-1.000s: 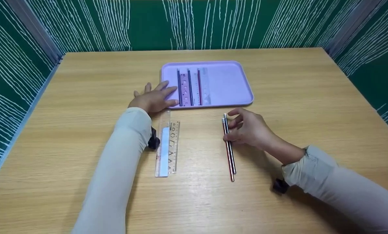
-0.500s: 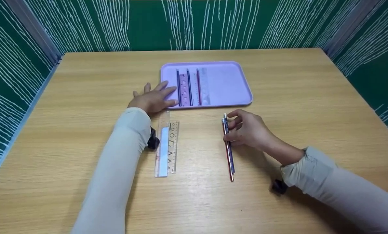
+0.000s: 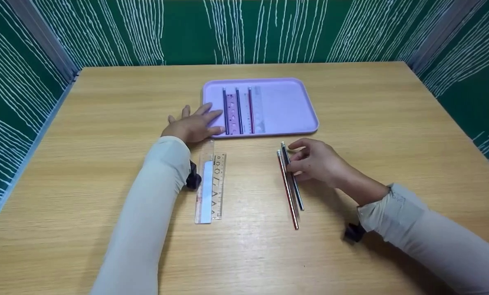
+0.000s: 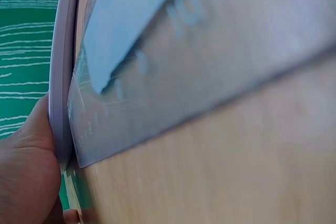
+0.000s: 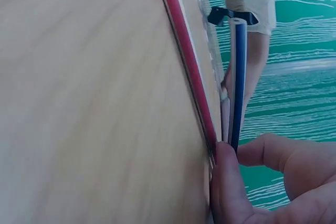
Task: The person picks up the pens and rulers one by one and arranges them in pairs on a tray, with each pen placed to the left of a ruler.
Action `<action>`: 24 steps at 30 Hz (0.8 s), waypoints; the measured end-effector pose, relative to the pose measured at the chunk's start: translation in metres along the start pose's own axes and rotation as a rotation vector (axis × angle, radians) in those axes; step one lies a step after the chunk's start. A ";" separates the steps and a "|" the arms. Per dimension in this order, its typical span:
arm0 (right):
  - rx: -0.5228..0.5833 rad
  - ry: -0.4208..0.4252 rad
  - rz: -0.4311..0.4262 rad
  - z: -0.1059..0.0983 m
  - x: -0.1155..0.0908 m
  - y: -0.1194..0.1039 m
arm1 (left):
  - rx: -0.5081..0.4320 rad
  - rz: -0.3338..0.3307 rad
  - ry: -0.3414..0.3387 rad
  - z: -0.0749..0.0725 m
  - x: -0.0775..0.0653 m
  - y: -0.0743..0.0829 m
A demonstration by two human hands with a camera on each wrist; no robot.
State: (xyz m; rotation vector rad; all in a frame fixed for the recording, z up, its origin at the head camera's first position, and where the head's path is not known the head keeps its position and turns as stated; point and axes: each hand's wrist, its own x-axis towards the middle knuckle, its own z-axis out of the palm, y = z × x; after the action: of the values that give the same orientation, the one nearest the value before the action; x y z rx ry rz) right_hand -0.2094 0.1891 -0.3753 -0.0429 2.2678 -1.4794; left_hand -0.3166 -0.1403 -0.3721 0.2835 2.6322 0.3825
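Observation:
My right hand [image 3: 318,162] pinches a blue-and-silver striped pencil [image 3: 298,196] between thumb and fingers, near its upper end. In the right wrist view, that blue pencil [image 5: 239,77] angles up off the table. A red striped pencil [image 3: 288,192] lies on the table just left of it, close by the thumb. With fingers spread, my left hand [image 3: 191,126] rests on the front left corner of the lilac tray [image 3: 291,106]. Below that wrist lie two clear rulers side by side: one with a pale blue strip [image 3: 207,192], one with cut-out shapes [image 3: 219,188].
On the tray's left half stand in a row a dark blue pencil [image 3: 226,110], a pink stencil ruler [image 3: 233,114], another dark blue pencil [image 3: 239,110], a red pencil [image 3: 251,110] and a clear ruler [image 3: 260,110]. Green walls with white streaks border the wooden table [image 3: 244,254].
The right hand has drawn the blue pencil away from the red one, its lower end swinging right and up. The red pencil has tilted slightly and left the grip. The left hand stays put.

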 end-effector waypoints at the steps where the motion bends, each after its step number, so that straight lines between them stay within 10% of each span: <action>1: 0.012 -0.008 0.006 -0.001 0.000 0.000 | 0.000 -0.001 0.001 0.000 0.000 0.000; 24: 0.244 -0.118 0.057 -0.013 0.010 -0.002 | -0.007 0.002 -0.004 0.000 0.003 -0.001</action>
State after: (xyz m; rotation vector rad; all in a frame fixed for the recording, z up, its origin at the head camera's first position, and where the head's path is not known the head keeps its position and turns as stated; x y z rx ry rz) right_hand -0.2237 0.1965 -0.3725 0.0072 1.9664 -1.6665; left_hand -0.3194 -0.1407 -0.3734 0.2850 2.6258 0.3916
